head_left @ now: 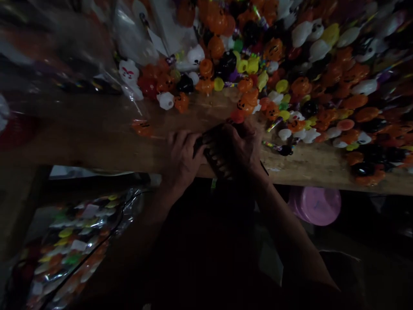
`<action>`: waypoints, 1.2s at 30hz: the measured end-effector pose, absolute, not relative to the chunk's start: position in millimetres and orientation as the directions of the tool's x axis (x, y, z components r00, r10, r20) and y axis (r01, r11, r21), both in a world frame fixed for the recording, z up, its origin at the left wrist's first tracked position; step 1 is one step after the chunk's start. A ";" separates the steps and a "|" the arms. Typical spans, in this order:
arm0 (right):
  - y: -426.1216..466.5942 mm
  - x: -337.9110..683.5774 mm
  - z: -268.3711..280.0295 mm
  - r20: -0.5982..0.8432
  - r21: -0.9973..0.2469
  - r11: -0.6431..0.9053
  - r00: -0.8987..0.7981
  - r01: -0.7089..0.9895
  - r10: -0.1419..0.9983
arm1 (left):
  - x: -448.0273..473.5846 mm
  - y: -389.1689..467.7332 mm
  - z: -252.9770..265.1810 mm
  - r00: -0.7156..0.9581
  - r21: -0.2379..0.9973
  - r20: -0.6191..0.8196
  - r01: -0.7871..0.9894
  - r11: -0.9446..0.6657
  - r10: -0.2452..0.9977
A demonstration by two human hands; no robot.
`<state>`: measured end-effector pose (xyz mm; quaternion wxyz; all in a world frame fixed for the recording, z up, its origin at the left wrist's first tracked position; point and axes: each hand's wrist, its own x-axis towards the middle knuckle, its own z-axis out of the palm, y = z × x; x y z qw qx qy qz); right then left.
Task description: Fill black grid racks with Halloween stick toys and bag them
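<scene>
A dark slotted frame (221, 157) with a row of pale gaps lies at the front edge of the wooden table, between my hands. My left hand (184, 157) is closed on its left side, thumb over the edge. My right hand (247, 146) is closed at the frame's upper right, fingers bent together. What those fingers pinch is hidden in the dark. Just beyond them is an orange pumpkin figure (247, 103) with a red piece (237, 116) below it; whether my fingertips touch these I cannot tell.
A heap of orange, white, black and yellow figures (301, 86) covers the back and right of the wooden table (106, 150). Clear plastic bags (135, 38) lie at the back left. Below stand a pink tub (318, 204) and a bag of figures (74, 245) with a cable across it.
</scene>
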<state>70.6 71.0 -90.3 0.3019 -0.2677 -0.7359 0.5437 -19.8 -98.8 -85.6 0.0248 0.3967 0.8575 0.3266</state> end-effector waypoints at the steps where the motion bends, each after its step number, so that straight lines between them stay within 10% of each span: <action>1: 70.2 71.5 -91.3 0.159 -0.958 0.275 -0.662 0.074 0.732 | -19.4 -100.3 -86.7 -0.677 0.581 0.226 0.671 0.461 0.700; 12: 61.0 70.1 -72.3 0.055 -0.994 0.107 -0.745 0.022 0.665 | -52.5 -63.4 -95.4 -0.669 0.609 0.159 0.646 0.461 0.726; 36: 41.7 56.4 -91.5 0.263 -0.629 0.749 -0.849 0.208 0.458 | -50.6 -67.9 -107.1 -0.701 0.684 0.232 0.611 0.399 0.675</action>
